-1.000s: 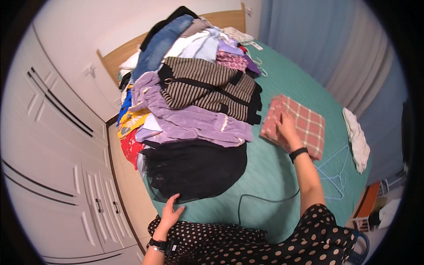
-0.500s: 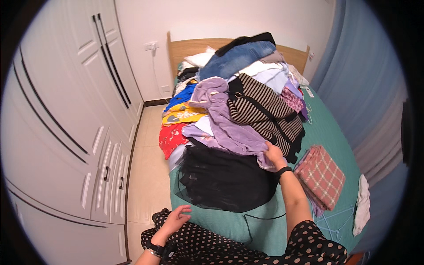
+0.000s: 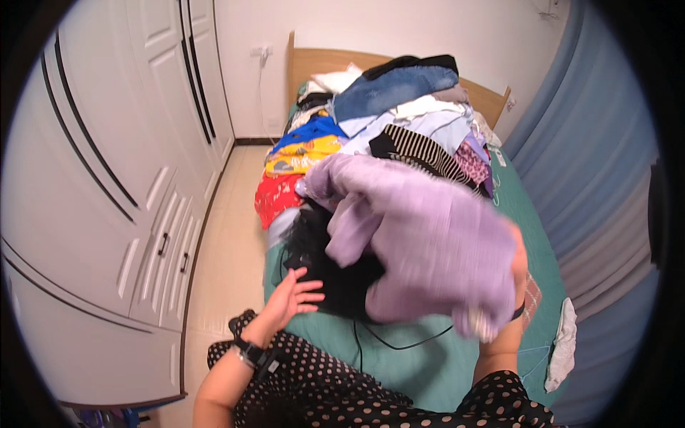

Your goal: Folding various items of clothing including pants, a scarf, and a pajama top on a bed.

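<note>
A fuzzy lavender garment (image 3: pixel 435 235) hangs lifted over the bed, blurred by motion. My right hand (image 3: pixel 519 255) grips its right end; the cloth hides most of the fingers. Below it lies a sheer black garment (image 3: pixel 325 274), partly covered. My left hand (image 3: pixel 289 298) is held near the black garment's front left edge, fingers spread, holding nothing. Behind the lavender cloth, a black-and-tan striped knit garment (image 3: pixel 421 153) shows only in part.
A clothes pile with blue jeans (image 3: pixel 392 93), a yellow garment (image 3: pixel 303 155) and a red one (image 3: pixel 277 198) covers the far bed. A plaid folded cloth (image 3: pixel 531 299), white cloth (image 3: pixel 564 346) and black cord (image 3: pixel 399 347) lie nearer. White wardrobe (image 3: pixel 107 143) left, blue curtain (image 3: pixel 592 143) right.
My right hand has pulled the lavender garment up off the pile toward me and to the right. My left hand has moved slightly forward, its fingers spreading wider. The view has shifted a little.
</note>
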Demonstrator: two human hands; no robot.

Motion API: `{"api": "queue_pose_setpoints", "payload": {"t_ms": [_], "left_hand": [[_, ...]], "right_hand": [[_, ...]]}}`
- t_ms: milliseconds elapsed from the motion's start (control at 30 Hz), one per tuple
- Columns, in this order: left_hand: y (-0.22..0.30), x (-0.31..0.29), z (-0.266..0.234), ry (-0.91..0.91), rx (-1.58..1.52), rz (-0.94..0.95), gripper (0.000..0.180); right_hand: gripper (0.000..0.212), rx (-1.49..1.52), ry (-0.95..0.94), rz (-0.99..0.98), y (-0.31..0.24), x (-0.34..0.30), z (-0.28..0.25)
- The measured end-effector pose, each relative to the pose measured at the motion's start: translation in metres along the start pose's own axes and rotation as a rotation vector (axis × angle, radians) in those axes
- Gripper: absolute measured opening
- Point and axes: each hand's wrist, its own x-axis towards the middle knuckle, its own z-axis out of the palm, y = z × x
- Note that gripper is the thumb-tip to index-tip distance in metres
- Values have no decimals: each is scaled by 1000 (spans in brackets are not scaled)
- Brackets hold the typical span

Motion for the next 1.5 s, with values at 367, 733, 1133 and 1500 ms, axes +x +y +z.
{"api": "queue_pose_setpoints", "payload": {"t_ms": [367,733,1133,1500], "left_hand": [[-58,17,-51,173,-261,-53,54],[27,-38,23,-62,999,565,41],[10,-8,68,102,653,577,70],[-28,-35,3,-24,329,139,57]], "right_hand": [[50,-322,-1052,697,149,-44,2],[44,627,-115,718,255,15,22],[49,96,89,-5,76,31,12],[31,18,186,516,209,-89,10]]}}
